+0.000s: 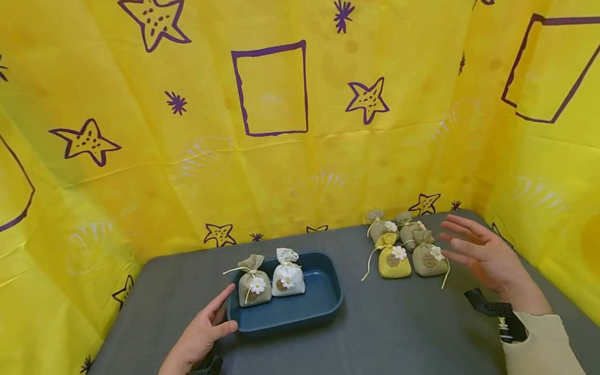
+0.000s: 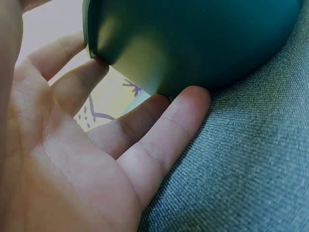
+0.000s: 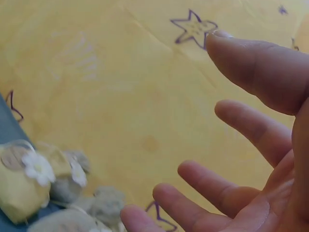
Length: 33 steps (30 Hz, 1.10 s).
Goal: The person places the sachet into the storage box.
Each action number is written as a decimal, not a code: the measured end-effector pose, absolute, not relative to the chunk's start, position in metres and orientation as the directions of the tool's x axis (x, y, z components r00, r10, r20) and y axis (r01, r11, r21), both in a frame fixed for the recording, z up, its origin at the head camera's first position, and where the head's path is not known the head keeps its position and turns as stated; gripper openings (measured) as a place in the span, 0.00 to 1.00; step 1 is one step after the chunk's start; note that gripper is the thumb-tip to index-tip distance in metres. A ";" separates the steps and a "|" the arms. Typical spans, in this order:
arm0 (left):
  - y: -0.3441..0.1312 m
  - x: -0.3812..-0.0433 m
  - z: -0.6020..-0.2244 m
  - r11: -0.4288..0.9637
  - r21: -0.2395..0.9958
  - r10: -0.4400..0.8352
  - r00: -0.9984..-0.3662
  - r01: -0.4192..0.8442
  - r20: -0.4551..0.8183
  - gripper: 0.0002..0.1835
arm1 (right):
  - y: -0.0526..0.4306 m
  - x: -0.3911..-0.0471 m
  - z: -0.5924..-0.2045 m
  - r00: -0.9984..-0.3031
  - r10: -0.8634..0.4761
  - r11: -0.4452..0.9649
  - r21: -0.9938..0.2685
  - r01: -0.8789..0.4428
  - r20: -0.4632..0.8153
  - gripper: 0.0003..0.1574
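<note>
My left hand [image 1: 197, 337] touches the left end of a dark blue tray [image 1: 311, 317], its fingers fairly straight against the wall. The left wrist view shows the fingertips against the tray's outer side [image 2: 203, 43]. Inside the tray, a beige drawstring sachet [image 1: 255, 291] and a white drawstring sachet [image 1: 289, 279] stand side by side, each with a white flower. My right hand [image 1: 490, 257] is held up with spread fingers and nothing in it. Beside it are a yellow sachet [image 1: 394, 264] and an olive-beige sachet [image 1: 428, 261]; the right wrist view shows the yellow sachet [image 3: 19, 188] at lower left.
Behind the front pair, more beige-grey sachets [image 1: 381, 231] stand close together near the back edge. A dark grey cloth [image 1: 399, 339] covers the table. Yellow curtains [image 1: 277, 171] with purple stars enclose the back and both sides.
</note>
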<state>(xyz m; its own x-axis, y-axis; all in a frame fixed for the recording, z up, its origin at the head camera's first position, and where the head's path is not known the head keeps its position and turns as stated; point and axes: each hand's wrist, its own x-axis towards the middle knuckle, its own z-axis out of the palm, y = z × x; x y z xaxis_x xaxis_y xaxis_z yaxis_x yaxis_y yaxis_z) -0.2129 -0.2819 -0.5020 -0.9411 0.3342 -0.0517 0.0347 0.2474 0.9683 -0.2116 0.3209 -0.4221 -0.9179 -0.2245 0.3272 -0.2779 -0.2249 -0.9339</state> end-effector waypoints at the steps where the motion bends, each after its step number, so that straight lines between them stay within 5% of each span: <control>1: -0.282 -0.213 -0.502 0.251 0.967 0.332 -0.942 0.035 -0.052 0.41 | 0.324 -0.212 -0.423 -0.923 -0.217 -0.220 -0.937 -0.272 0.319 0.32; 11: -0.280 -0.210 -0.500 0.255 0.966 0.324 -0.944 0.029 -0.057 0.41 | 0.341 -0.221 -0.446 -0.950 -0.199 -0.189 -0.961 -0.203 0.240 0.32; 33: -0.280 -0.210 -0.498 0.265 0.964 0.313 -0.948 0.022 -0.065 0.41 | 0.332 -0.239 -0.478 -0.998 -0.057 0.232 -0.972 -0.027 0.014 0.41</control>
<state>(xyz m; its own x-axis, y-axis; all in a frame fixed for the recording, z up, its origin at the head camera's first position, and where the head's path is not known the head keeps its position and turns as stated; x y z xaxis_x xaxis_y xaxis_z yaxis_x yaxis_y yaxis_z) -0.2098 -0.2798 -0.4985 -0.9475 0.3130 -0.0647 0.0218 0.2653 0.9639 -0.2387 0.3320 -0.4775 -0.9983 -0.0568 0.0142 -0.0270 0.2317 -0.9724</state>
